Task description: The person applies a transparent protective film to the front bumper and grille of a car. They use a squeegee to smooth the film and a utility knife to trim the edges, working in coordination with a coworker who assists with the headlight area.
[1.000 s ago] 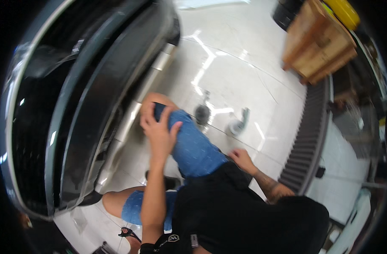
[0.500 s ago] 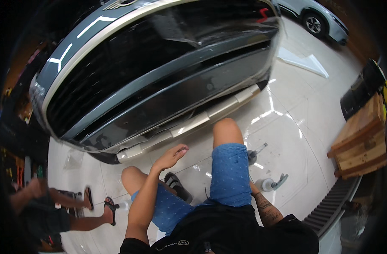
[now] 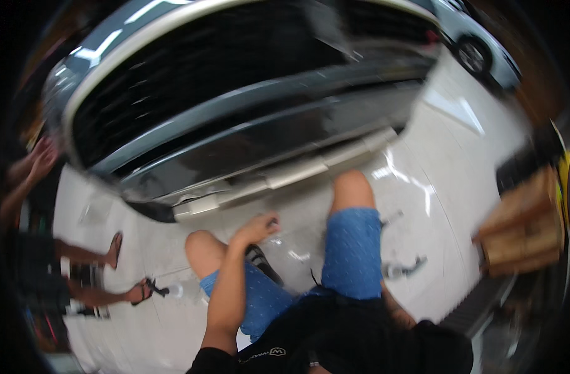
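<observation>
In front of me a grey car's front end (image 3: pixel 254 146) fills the upper view, with a dark grille and a pale lower bumper strip (image 3: pixel 297 174). My left hand (image 3: pixel 255 229) hovers between my knees, below that strip and apart from it. Its fingers are curled, and a small dark thing shows at the fingertips, too blurred to name. My right forearm (image 3: pixel 397 306) hangs beside my right thigh, which hides the hand. A spray bottle (image 3: pixel 394 270) stands on the floor near it, and a second bottle (image 3: pixel 391 218) is partly behind my knee.
At the left a co-worker's hands (image 3: pixel 43 156) are raised near the car's corner; their sandalled foot (image 3: pixel 142 292) is beside another bottle (image 3: pixel 175 291). A wooden box (image 3: pixel 522 224) stands at the right. A white sheet (image 3: pixel 454 111) lies on the tiles before another car (image 3: pixel 478 47).
My view has swung, blurring the picture. My left hand's fingers have curled in more. The co-worker has moved farther up the left side, their hands now lifted toward the car.
</observation>
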`<state>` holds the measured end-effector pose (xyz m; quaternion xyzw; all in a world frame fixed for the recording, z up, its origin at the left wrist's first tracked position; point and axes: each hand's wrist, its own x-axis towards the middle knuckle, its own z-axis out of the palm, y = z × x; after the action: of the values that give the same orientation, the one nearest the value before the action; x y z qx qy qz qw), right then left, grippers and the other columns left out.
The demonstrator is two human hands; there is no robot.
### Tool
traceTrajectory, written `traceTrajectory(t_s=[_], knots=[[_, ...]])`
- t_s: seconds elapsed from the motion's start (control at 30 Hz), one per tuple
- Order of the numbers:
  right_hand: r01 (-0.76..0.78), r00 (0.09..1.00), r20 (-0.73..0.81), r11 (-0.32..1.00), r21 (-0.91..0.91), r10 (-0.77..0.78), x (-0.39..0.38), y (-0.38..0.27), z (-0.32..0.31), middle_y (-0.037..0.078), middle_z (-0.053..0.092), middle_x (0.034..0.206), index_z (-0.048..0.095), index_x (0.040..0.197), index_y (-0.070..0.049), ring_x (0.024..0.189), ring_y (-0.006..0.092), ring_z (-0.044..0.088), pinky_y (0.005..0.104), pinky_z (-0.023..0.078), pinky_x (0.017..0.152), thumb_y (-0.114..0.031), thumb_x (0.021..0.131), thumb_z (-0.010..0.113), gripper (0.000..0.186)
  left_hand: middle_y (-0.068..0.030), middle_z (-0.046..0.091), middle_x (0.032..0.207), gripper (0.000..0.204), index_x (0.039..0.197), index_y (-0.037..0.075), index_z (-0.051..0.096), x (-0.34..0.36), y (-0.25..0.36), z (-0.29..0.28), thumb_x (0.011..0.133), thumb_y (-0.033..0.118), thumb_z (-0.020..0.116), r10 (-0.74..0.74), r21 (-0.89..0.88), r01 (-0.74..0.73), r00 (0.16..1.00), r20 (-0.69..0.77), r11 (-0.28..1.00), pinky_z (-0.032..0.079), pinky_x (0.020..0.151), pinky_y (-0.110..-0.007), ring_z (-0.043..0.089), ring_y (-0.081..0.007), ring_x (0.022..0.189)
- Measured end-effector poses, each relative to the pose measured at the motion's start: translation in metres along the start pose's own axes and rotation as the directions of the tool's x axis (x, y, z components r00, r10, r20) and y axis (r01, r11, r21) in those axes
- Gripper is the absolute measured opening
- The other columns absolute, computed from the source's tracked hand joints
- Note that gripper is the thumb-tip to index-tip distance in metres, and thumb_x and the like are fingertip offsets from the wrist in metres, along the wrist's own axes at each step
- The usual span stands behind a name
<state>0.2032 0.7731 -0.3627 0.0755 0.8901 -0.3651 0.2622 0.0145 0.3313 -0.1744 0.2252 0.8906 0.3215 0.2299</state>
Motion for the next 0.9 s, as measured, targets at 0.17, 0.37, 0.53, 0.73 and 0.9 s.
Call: traceTrajectory(t_s=[0.17,0.37,0.53,0.73,0.9], knots=[[0.185,0.857,-0.513,0.907,0.379,0.04,0.007,-0.072,-0.04,0.019,0.069,0.094,0.067,0.095,0.005,0.084,0.0254,0.067,0.0347,0.051,0.076,-0.021,0.088,0.061,0.028,-0.0124,0.058,0.109,0.029,0.114,0.009,0.055,-0.034,-0.006,-0.007,0.089,0.023,0.061,-0.006,-0.241,-0.017,0.996,-0.091,0.97,0.045,0.089,-0.039,0.056,-0.0286,0.104],[0.636,0.633,-0.715,0.726,0.26,-0.298,-0.041,-0.279,-0.114,0.006,0.059,0.084,0.061,0.11,0.003,0.077,0.0121,0.054,0.0264,0.047,0.071,-0.011,0.091,0.059,0.024,-0.0067,0.051,0.117,0.037,0.123,0.008,0.049,-0.018,0.078,-0.032,0.087,0.012,0.056,0.312,-0.312,-0.419,0.888,-0.339,0.853,0.043,0.093,-0.033,0.053,-0.0185,0.104],[0.684,0.698,-0.268,0.507,0.525,-0.664,-0.038,-0.394,-0.096,0.003,0.053,0.098,0.037,0.141,-0.002,0.068,0.0045,0.047,0.0166,0.042,0.062,-0.004,0.079,0.072,0.071,-0.0072,0.056,0.118,0.033,0.125,0.006,0.052,-0.057,0.141,-0.05,0.092,0.011,0.053,0.138,-0.502,-0.526,0.772,-0.621,0.686,0.042,0.096,-0.032,0.051,-0.0156,0.111],[0.96,0.251,-0.176,0.268,-0.085,-0.952,-0.018,-0.461,-0.107,0.01,0.056,0.087,0.062,0.115,-0.003,0.067,0.0197,0.059,0.0306,0.05,0.059,-0.011,0.069,0.081,0.05,-0.0127,0.063,0.103,0.03,0.113,0.004,0.061,-0.097,0.128,-0.084,0.084,0.009,0.065,0.255,-0.118,-0.436,0.702,-0.665,0.892,0.049,0.086,-0.036,0.062,-0.0291,0.093],[0.97,0.228,-0.108,0.235,-0.059,-0.968,-0.02,-0.487,-0.136,0.011,0.061,0.089,0.065,0.1,-0.004,0.083,0.0292,0.064,0.0364,0.052,0.067,-0.007,0.072,0.073,0.029,-0.0118,0.055,0.113,0.052,0.118,0.004,0.054,-0.084,0.133,-0.085,0.072,0.007,0.078,0.131,-0.109,-0.445,0.475,-0.87,0.889,0.051,0.079,-0.037,0.062,-0.0278,0.09]])
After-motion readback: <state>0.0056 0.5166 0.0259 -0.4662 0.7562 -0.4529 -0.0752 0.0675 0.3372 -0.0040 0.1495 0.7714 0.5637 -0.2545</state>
